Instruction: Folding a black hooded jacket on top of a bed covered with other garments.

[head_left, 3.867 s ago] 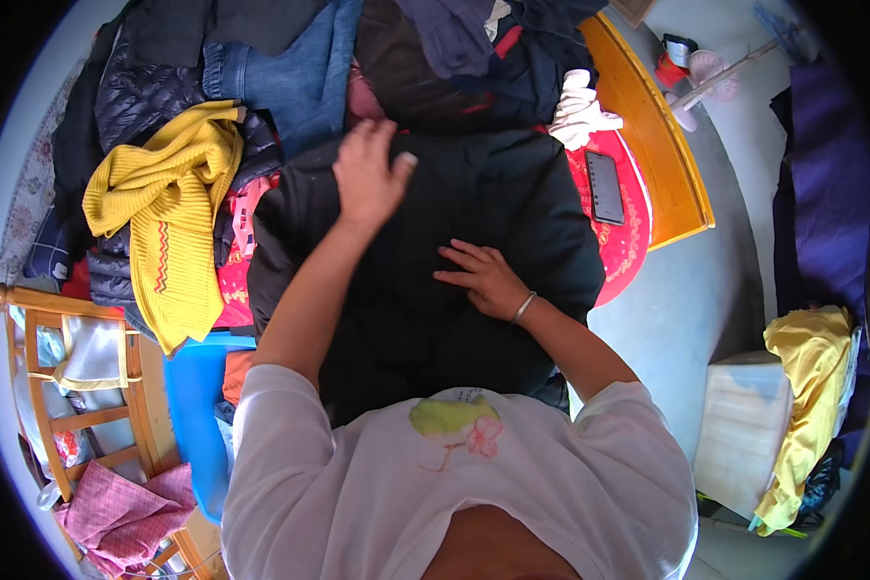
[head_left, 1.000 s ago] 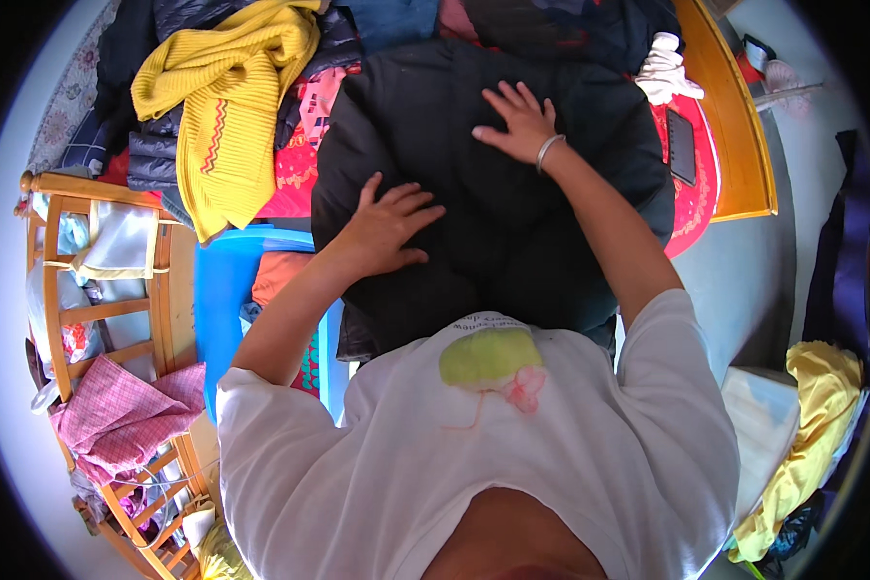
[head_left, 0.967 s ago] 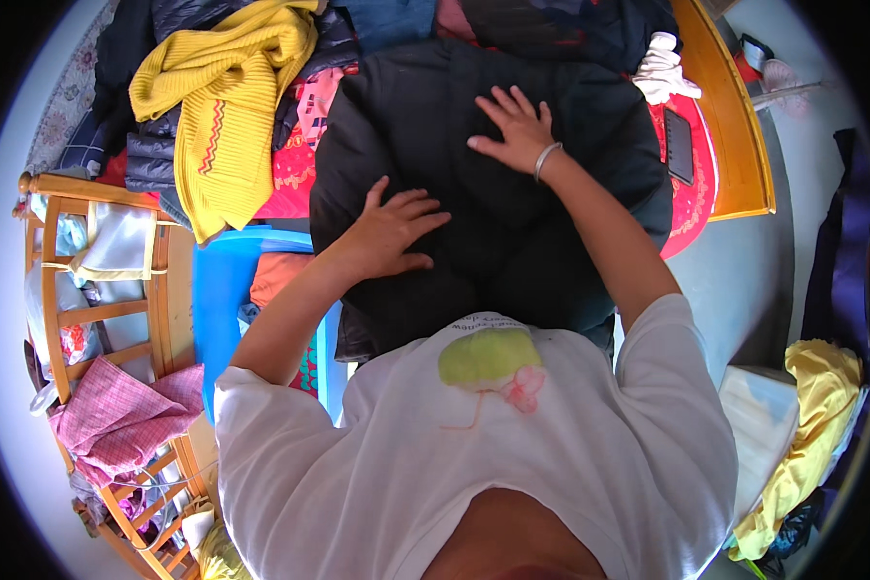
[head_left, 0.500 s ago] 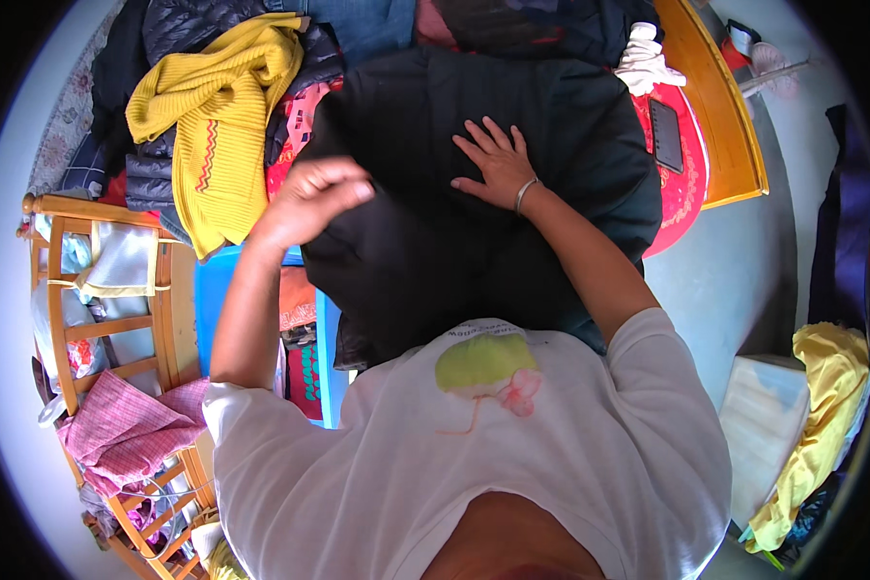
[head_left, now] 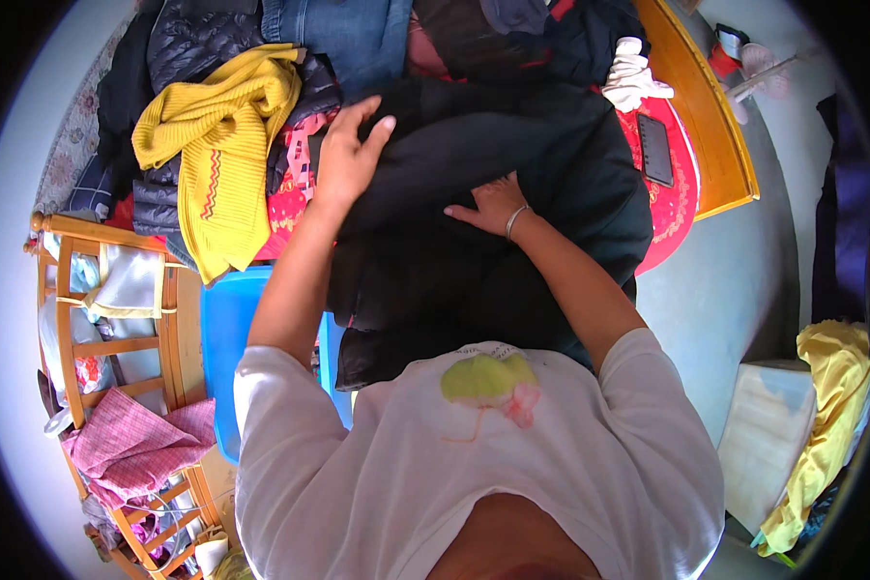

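Note:
A large black garment (head_left: 406, 251) lies spread in front of me, its far part turned over in a loose fold. I cannot tell its exact kind. At the garment's far left edge is my left hand (head_left: 350, 159), thumb and fingers apart. My right hand (head_left: 498, 205), with a bracelet at its wrist, rests flat on the middle of the cloth. Its thumb points out to the left, while its fingertips disappear under the fold. To the left of the garment lies a yellow ribbed sweater (head_left: 224, 174) on dark quilted clothing (head_left: 155, 203).
Jeans (head_left: 362, 34) and dark clothes are heaped at the far side. A black phone (head_left: 654, 150) and white cloth (head_left: 633, 77) sit on a red round surface (head_left: 681, 217) at right. A blue plastic stool or bin (head_left: 232, 338) and wooden chair (head_left: 116, 343) stand at left.
My left hand has moved away from me to the garment's far left edge. The garment's far part has come nearer, its fold now covering my right fingertips.

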A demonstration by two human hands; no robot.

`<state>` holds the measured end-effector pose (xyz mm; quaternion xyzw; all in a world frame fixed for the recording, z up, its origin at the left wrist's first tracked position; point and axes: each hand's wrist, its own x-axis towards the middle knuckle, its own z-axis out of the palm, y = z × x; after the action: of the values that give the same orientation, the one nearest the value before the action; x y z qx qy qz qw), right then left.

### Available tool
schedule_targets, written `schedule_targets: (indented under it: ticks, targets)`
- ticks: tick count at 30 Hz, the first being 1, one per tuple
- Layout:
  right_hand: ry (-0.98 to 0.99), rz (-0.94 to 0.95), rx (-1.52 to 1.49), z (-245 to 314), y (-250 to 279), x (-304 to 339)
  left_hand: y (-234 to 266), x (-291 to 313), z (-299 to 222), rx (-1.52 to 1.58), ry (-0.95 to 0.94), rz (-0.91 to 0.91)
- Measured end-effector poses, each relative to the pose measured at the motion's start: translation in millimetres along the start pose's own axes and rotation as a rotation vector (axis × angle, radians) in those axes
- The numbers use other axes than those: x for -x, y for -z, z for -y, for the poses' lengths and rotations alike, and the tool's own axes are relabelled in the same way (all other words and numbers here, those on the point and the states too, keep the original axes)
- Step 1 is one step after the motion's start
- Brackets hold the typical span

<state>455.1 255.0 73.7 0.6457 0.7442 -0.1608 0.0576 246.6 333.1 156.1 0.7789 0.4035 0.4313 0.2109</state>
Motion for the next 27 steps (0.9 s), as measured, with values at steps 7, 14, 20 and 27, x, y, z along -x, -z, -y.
schedule_targets:
  ticks: [7, 14, 20, 27]
  targets:
    - [0.103, -0.166, -0.087, -2, -6, -1, -8, 55, -20, -0.198, -0.116, 0.048]
    - [0.179, -0.416, -0.100, -6, -24, -7, -51, 16, -56, -0.180, -0.408, 0.087]
    - [0.178, -0.372, -0.058, -7, -24, -6, -113, -21, -81, -0.440, -0.399, 0.377]
    - [0.212, -0.279, -0.398, -1, -13, -1, -106, -71, -76, 0.707, 0.178, 0.851]
